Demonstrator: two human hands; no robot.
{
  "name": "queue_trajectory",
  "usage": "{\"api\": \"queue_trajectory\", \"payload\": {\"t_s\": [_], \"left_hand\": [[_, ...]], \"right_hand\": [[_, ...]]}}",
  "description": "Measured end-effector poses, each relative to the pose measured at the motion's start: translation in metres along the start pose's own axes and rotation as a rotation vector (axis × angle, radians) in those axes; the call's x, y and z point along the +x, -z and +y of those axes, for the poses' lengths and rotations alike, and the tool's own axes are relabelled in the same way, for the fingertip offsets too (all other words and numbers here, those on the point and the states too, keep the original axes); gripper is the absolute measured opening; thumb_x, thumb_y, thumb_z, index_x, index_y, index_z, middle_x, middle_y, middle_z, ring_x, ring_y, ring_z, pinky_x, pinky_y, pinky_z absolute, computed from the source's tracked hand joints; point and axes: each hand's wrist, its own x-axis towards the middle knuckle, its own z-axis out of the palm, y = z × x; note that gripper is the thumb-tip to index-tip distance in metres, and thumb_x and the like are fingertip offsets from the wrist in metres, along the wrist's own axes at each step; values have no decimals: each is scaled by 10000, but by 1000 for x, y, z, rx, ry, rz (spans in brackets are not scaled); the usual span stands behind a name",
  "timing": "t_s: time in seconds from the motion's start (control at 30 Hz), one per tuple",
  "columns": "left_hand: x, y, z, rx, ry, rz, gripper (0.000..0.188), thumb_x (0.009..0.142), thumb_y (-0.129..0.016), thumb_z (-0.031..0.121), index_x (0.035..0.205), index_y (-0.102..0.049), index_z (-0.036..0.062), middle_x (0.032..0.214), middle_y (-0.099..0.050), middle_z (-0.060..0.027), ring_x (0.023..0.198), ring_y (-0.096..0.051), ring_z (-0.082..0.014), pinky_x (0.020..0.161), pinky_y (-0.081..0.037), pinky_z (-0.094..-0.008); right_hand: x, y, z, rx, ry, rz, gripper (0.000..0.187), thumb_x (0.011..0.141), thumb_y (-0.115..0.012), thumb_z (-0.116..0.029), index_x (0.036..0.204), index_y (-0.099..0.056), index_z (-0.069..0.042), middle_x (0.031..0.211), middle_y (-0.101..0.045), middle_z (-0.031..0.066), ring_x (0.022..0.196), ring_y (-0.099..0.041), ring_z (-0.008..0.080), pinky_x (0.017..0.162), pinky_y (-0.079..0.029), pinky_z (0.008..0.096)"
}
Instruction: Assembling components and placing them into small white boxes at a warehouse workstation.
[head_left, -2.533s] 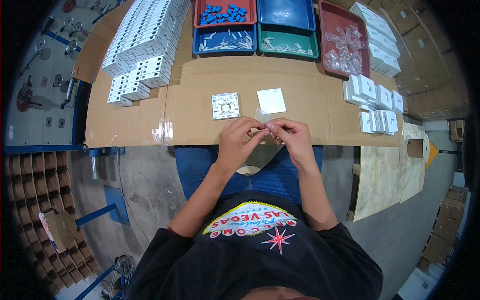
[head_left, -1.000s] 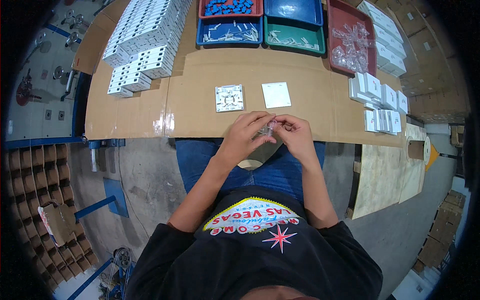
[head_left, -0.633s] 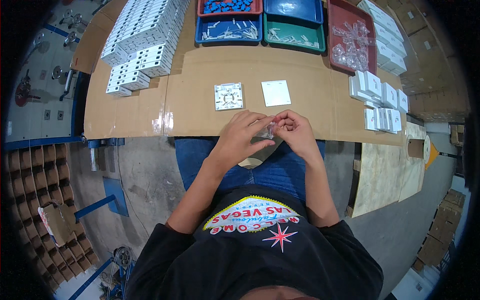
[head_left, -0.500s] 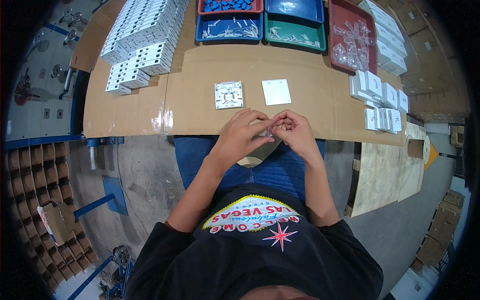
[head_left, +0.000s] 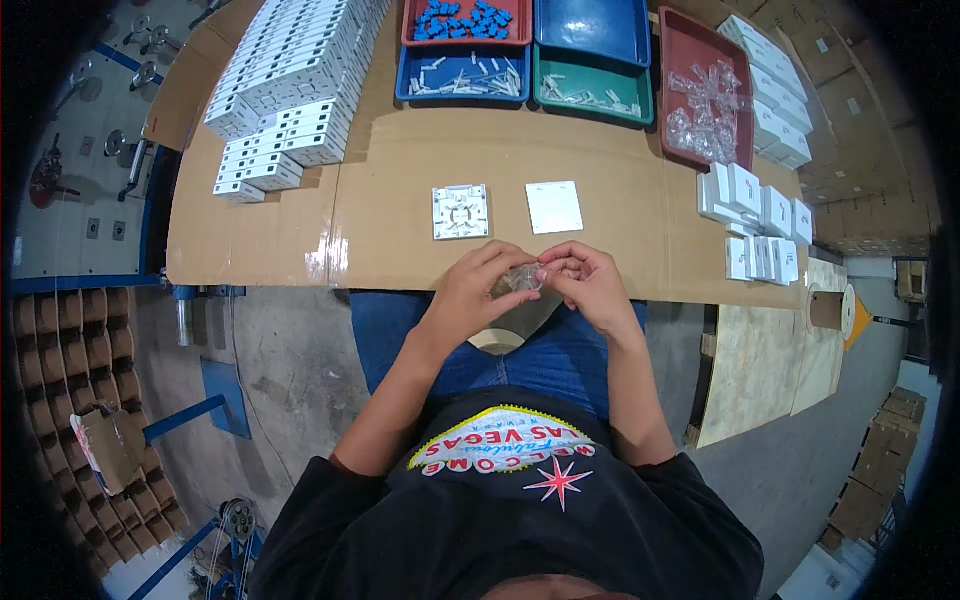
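Between my two hands, at the near edge of the cardboard-covered table, is a small clear plastic bag. My left hand is closed round it, thumb below and fingers above. At the bag's right side my right hand pinches its edge with thumb and fingertips. What the bag contains is too small to make out. Just beyond my hands lie an open white square plastic box base, with a round moulded middle, and a flat white square cover to its right.
Stacked white boxes fill the table's far left. Trays hold blue parts, small white parts, more white pieces in a green tray, and clear bags in a red tray. White boxes stand on the right.
More of the clear bag shows between my hands now. The table and everything on it sit slightly lower in the picture; my hands stay together at the table's edge.
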Motion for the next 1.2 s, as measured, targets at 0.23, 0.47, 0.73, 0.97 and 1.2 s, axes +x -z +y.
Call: {"api": "queue_trajectory", "payload": {"t_s": [0.23, 0.47, 0.73, 0.97, 1.2], "left_hand": [[2, -5, -30, -51, 65, 148, 401, 839, -825, 141, 1197, -688, 23, 1107, -714, -142, 992, -708, -277, 876, -564, -371], [-3, -2, -57, -22, 173, 305, 443, 829, -826, 89, 1241, -680, 18, 1081, -704, -130, 997, -703, -246, 890, -558, -339], [-4, -3, -58, -42, 156, 379, 432, 817, -847, 78, 1215, -688, 20, 1139, -684, -117, 1011, -681, -235, 865, -547, -328], [0, -2, -51, -51, 117, 427, 415, 808, -856, 75, 1191, -707, 23, 1080, -693, -99, 908, -651, -195, 800, -534, -307], [-2, -3, -42, -38, 102, 530, 420, 784, -876, 93, 1164, -716, 12, 1039, -695, -86, 788, -610, -168, 717, -518, -285]], "right_hand": [[60, 30, 5, -300, 307, 227, 156, 956, -718, -128, 1058, -725, -10, 797, -687, -11, 649, -595, 56, 566, -458, 245], [200, 90, -50, -774, 446, 463, 183, 932, -693, -205, 1075, -751, -107, 931, -755, 111, 821, -716, 292, 745, -551, 392], [282, 97, -66, -1221, 485, 410, 179, 903, -687, -142, 1061, -767, -165, 1024, -662, 104, 989, -674, 336, 822, -543, 457], [295, 106, -68, -1308, 465, 340, 160, 877, -675, -143, 1022, -745, -145, 1029, -650, 123, 1004, -667, 365, 831, -545, 482], [248, 94, -57, -996, 561, 470, 212, 866, -712, -216, 1051, -712, -113, 988, -721, 121, 854, -687, 334, 729, -537, 450]]}}
